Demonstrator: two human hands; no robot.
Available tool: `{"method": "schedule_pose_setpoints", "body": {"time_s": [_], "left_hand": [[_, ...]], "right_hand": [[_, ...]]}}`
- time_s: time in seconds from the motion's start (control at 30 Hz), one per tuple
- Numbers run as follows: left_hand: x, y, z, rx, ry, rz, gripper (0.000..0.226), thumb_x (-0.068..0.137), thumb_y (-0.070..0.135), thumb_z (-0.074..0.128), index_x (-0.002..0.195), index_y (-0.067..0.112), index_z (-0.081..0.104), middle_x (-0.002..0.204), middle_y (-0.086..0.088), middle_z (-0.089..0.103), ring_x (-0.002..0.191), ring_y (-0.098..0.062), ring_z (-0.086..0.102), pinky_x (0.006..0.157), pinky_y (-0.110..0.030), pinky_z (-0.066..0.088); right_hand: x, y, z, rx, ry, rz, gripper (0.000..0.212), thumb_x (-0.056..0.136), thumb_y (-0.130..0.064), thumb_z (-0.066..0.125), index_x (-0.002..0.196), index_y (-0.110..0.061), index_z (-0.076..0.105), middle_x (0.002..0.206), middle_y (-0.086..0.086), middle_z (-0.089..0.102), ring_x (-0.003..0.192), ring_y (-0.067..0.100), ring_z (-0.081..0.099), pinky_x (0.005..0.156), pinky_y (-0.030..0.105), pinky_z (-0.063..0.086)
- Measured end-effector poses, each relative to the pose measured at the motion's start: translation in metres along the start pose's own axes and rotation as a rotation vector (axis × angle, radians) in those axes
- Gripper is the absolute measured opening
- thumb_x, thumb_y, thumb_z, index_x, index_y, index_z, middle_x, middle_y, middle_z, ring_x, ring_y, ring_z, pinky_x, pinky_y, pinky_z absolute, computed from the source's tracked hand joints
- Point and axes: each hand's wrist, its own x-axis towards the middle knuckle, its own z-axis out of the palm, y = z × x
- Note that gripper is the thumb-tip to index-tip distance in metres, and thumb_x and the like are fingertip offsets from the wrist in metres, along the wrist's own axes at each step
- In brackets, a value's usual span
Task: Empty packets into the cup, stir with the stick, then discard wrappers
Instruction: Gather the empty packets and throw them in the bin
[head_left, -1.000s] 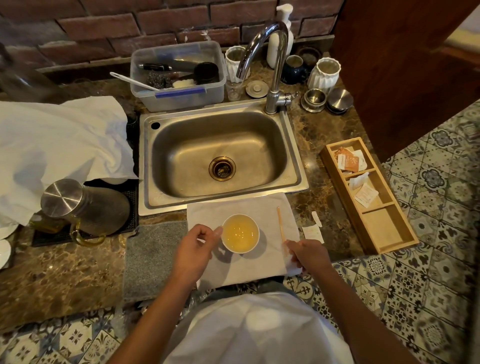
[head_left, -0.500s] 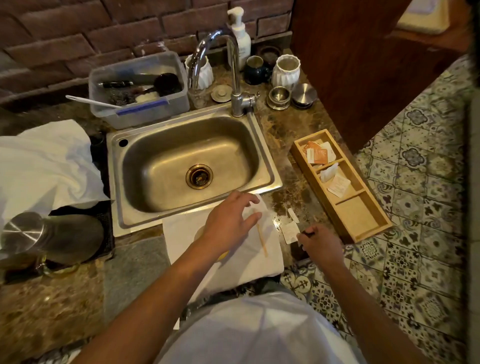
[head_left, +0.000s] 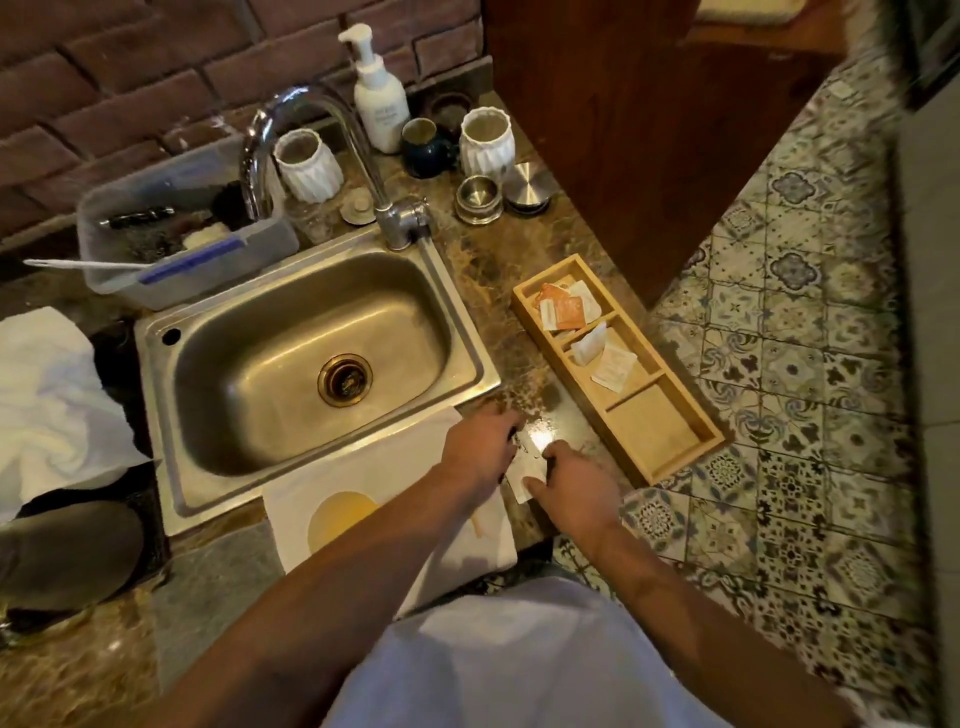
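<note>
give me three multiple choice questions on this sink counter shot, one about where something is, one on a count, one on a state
1. Where is the wooden tray?
A. inside the sink
B. on the counter to the right of the sink
C. on the floor tiles

2. How many compartments does the tray have?
A. two
B. three
C. five

3. What state is the tray's nearest compartment in?
A. empty
B. full of orange packets
C. holding a spoon

Answers:
1. B, it lies on the marble counter right of the sink.
2. B, two dividers split it into three.
3. A, only bare wood shows there, while the orange packets and white packets sit in the two farther sections.
</note>
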Motion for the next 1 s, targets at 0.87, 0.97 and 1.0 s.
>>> {"method": "schedule_pose_setpoints", "body": {"time_s": [0.87,0.97,1.0], "left_hand": [[0.025,0.012,0.009,0.16,-0.047,-0.017,0.026,0.087,0.043,0.067,0.094,0.018,0.062,0.098,-0.005,0.07,0.091,-0.029,0.067,0.064,-0.032,0.043],[0.025,0.019,0.009,0.186,-0.044,-0.048,0.021,0.088,0.038,0.067,0.094,0.017,0.068,0.095,-0.005,0.072,0.09,-0.029,0.069,0.065,-0.032,0.046],[0.025,0.021,0.009,0.188,-0.047,-0.058,0.019,0.088,0.036,0.067,0.093,0.017,0.07,0.094,-0.005,0.072,0.09,-0.029,0.069,0.066,-0.033,0.048]], "right_hand": [[0.02,0.003,0.0,-0.169,-0.188,-0.131,0.031,0.099,-0.036,0.053,0.121,-0.015,0.062,0.109,0.009,0.073,0.1,0.03,0.07,0.074,0.033,0.048],[0.017,0.004,-0.001,-0.175,-0.182,-0.128,0.034,0.1,-0.038,0.051,0.121,-0.015,0.062,0.111,0.01,0.072,0.102,0.031,0.069,0.072,0.032,0.044],[0.016,0.005,-0.001,-0.171,-0.181,-0.127,0.035,0.1,-0.039,0.051,0.122,-0.015,0.062,0.111,0.01,0.072,0.102,0.03,0.069,0.073,0.033,0.045]]}}
